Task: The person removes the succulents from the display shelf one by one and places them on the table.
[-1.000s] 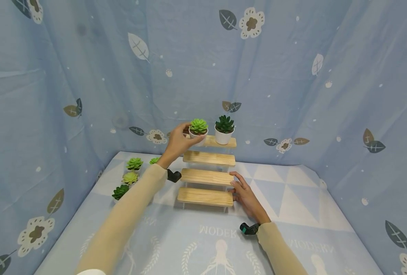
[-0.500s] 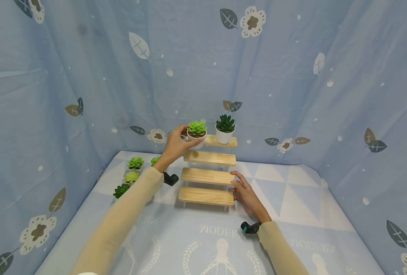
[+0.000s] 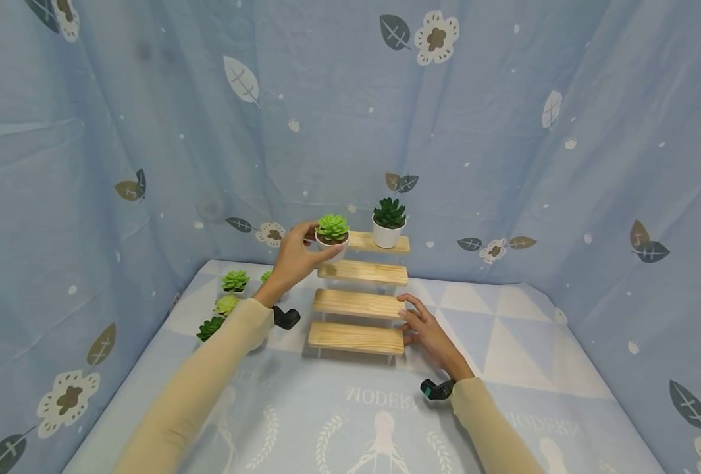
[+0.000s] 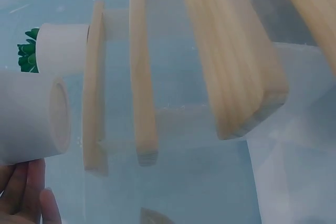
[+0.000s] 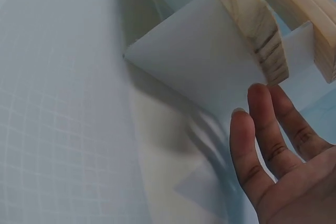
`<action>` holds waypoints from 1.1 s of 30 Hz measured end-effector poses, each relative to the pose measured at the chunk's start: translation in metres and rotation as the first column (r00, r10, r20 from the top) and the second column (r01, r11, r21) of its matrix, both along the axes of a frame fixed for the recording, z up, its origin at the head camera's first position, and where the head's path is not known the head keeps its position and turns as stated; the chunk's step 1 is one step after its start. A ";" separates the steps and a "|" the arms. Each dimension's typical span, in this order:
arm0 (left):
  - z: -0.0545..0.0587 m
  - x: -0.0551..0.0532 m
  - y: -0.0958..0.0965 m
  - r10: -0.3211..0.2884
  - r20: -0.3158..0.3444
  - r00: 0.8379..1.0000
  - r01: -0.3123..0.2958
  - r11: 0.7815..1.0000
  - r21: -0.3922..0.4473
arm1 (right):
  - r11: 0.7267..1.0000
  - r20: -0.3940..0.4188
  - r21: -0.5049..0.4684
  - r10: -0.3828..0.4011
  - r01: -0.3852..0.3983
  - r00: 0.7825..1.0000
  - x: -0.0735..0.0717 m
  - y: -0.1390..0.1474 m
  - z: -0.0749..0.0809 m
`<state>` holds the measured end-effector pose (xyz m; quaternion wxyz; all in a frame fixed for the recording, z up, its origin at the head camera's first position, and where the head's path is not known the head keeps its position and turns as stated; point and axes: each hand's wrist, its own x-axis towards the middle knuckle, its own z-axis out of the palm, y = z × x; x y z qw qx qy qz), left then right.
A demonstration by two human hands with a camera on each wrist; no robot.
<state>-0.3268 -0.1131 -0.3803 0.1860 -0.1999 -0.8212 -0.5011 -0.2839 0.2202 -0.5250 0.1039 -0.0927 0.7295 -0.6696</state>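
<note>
My left hand [image 3: 293, 260] grips the white pot of a light green succulent [image 3: 332, 229], near the left end of the tiered wooden stand [image 3: 359, 301]. In the left wrist view the pot [image 4: 29, 119] is apart from the top plank [image 4: 93, 98]; only part of the fingers shows. A dark green potted succulent [image 3: 389, 222] stands upright on the right side of the top plank. At the stand's right side is my right hand [image 3: 433, 336]. Its extended fingers [image 5: 261, 108] reach the end of a plank [image 5: 270, 51], fingertips at or touching it.
Several more potted succulents [image 3: 235, 282] stand on the table left of the stand, partly behind my left forearm. Patterned blue curtains [image 3: 326, 99] enclose the table [image 3: 486, 336] at the back and sides. White panels [image 5: 189, 51] support the planks.
My left hand has drawn the light green succulent leftward and slightly down in the head view, toward me, off the top plank. The right hand has stayed almost still at the stand.
</note>
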 end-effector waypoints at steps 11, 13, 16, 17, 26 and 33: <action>-0.006 0.007 -0.002 0.005 -0.037 0.999 -0.005 1.000 0.002 | 1.000 -0.009 0.006 -0.007 0.007 1.000 -0.001 0.001 0.002; -0.007 0.007 -0.003 0.005 -0.042 0.999 -0.004 1.000 0.012 | 1.000 -0.017 0.010 -0.013 0.013 1.000 -0.001 0.002 0.002; -0.008 0.009 -0.005 0.006 -0.053 0.999 -0.005 1.000 0.024 | 1.000 -0.030 0.021 -0.018 0.019 0.999 -0.001 0.002 0.002; -0.008 0.010 -0.006 0.006 -0.056 0.998 -0.004 1.000 0.028 | 0.999 -0.034 0.026 -0.019 0.020 0.999 -0.001 0.002 0.002; -0.012 0.015 -0.015 0.015 -0.046 0.999 -0.013 0.999 0.034 | 0.999 -0.057 0.042 -0.015 0.017 0.998 -0.002 0.003 0.001; -0.013 0.021 -0.024 0.031 -0.029 0.999 -0.030 0.999 0.034 | 0.999 -0.066 0.045 -0.006 0.009 0.998 -0.001 0.002 -0.001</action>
